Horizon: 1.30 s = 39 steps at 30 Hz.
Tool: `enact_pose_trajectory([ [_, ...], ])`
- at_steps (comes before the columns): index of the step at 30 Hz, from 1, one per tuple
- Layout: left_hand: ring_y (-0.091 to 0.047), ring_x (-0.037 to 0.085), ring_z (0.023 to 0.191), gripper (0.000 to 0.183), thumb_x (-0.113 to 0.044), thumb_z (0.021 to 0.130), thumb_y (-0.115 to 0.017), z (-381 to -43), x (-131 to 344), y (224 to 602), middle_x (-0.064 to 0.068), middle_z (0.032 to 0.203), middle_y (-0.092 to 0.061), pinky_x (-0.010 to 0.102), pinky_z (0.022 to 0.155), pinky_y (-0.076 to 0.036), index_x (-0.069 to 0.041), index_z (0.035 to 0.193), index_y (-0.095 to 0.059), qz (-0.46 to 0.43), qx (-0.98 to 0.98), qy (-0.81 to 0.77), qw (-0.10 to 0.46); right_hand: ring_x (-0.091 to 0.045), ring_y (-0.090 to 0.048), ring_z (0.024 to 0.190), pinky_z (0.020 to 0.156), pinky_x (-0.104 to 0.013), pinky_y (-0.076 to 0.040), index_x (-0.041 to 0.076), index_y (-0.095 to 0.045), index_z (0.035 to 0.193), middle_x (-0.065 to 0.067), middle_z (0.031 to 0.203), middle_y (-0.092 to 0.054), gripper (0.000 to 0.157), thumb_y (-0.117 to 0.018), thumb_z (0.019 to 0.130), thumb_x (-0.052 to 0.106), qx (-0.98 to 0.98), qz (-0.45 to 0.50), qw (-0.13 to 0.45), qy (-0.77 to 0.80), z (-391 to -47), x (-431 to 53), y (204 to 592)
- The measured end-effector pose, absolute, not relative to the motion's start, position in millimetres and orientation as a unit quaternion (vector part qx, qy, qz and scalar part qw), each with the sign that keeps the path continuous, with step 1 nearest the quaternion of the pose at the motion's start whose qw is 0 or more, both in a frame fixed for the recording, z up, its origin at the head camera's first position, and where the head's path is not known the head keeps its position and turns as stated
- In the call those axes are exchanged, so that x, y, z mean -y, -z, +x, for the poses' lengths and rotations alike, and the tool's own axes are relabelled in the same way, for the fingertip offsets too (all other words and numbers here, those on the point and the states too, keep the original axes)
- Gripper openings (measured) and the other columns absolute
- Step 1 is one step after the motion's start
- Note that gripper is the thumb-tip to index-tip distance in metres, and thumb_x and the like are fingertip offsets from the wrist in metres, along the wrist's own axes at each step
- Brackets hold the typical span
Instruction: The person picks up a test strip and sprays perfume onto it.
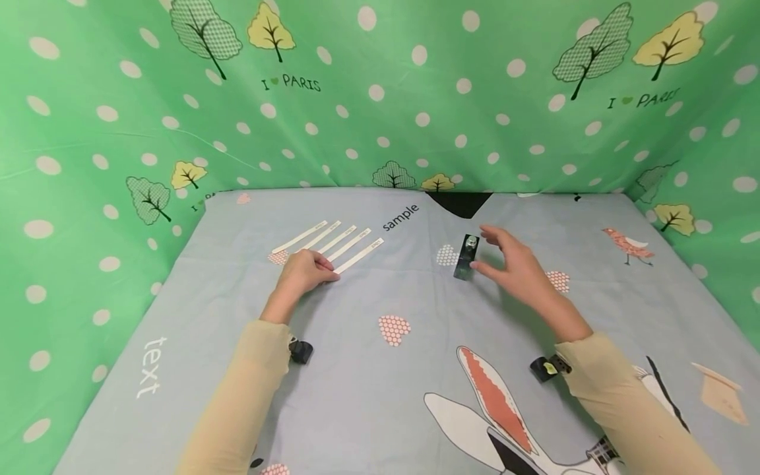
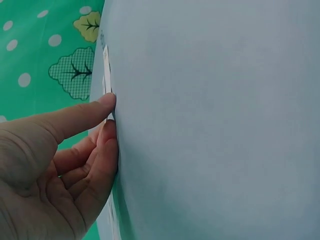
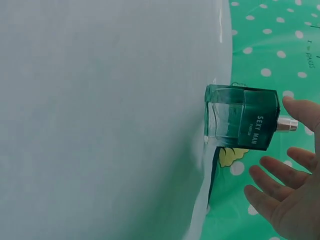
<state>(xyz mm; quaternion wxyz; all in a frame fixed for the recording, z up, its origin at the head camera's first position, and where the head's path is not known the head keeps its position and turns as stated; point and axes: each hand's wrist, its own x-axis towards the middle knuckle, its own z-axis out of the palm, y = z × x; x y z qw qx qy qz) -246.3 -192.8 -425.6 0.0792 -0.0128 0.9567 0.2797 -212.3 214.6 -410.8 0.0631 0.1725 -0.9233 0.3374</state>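
Note:
Several white paper test strips (image 1: 346, 243) lie side by side on the cloth, slanting, with small print at their far ends. My left hand (image 1: 304, 272) is at the near end of the rightmost strip (image 1: 363, 253), its thumb and forefinger pinching that end. In the left wrist view the strip (image 2: 107, 67) runs out beyond the thumb (image 2: 82, 120). A green glass perfume bottle (image 3: 242, 117), lettered SEXY MAN, stands upright with its silver spray nozzle bare. Beside the bottle, my right hand (image 1: 515, 267) has its fingers spread and does not grip it.
A grey-blue printed cloth (image 1: 356, 382) covers the table, with hearts, a rabbit and lettering on it. Behind and at the sides hangs a green dotted curtain (image 1: 332, 59). A small camera is strapped at each wrist.

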Motion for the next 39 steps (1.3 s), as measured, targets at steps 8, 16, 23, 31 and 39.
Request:
enact_pose_trajectory([
  [8, -0.063, 0.015, 0.073, 0.024, -0.027, 0.077, -0.085, -246, 192, 425, 0.006, 0.083, -0.076, 0.025, 0.067, -0.044, -0.008, 0.09, -0.076, -0.007, -0.956, -0.284, 0.08, -0.041, -0.047, 0.136, 0.113, -0.056, -0.039, 0.002, -0.035, 0.151, -0.021, 0.152, -0.044, 0.074, -0.074, 0.091, 0.022, 0.921, 0.162, 0.057, -0.349, -213, -209, 413],
  [16, -0.061, 0.014, 0.071, 0.023, -0.026, 0.077, -0.085, -246, 192, 424, 0.005, 0.082, -0.075, 0.024, 0.064, -0.043, -0.008, 0.089, -0.075, -0.006, -0.954, -0.287, 0.089, -0.042, -0.046, 0.136, 0.114, -0.055, -0.038, 0.001, -0.032, 0.152, -0.023, 0.152, -0.043, 0.077, -0.074, 0.091, 0.021, 0.92, 0.151, 0.043, -0.359, -214, -206, 415],
  [23, -0.059, 0.013, 0.07, 0.021, -0.025, 0.079, -0.084, -247, 193, 425, 0.004, 0.081, -0.074, 0.023, 0.064, -0.043, -0.008, 0.088, -0.075, -0.001, -0.953, -0.288, 0.09, -0.042, -0.047, 0.135, 0.113, -0.054, -0.04, 0.001, -0.031, 0.153, -0.024, 0.151, -0.044, 0.079, -0.075, 0.09, 0.021, 0.918, 0.146, 0.037, -0.367, -215, -203, 416],
  [31, -0.059, 0.013, 0.071, 0.022, -0.025, 0.08, -0.083, -247, 195, 428, 0.003, 0.079, -0.073, 0.023, 0.066, -0.044, -0.007, 0.089, -0.075, 0.003, -0.95, -0.3, 0.09, -0.043, -0.047, 0.136, 0.112, -0.055, -0.04, -0.001, -0.029, 0.153, -0.025, 0.154, -0.04, 0.08, -0.075, 0.09, 0.018, 0.913, 0.14, 0.03, -0.381, -218, -200, 421],
  [39, -0.061, 0.005, 0.061, 0.022, -0.022, 0.083, -0.081, -246, 197, 429, 0.003, 0.075, -0.072, 0.019, 0.06, -0.048, -0.003, 0.09, -0.073, -0.003, -0.934, -0.343, 0.104, -0.046, -0.045, 0.136, 0.113, -0.056, -0.039, 0.001, -0.027, 0.153, -0.028, 0.151, -0.042, 0.08, -0.074, 0.09, 0.017, 0.908, 0.126, 0.015, -0.4, -219, -198, 425],
])
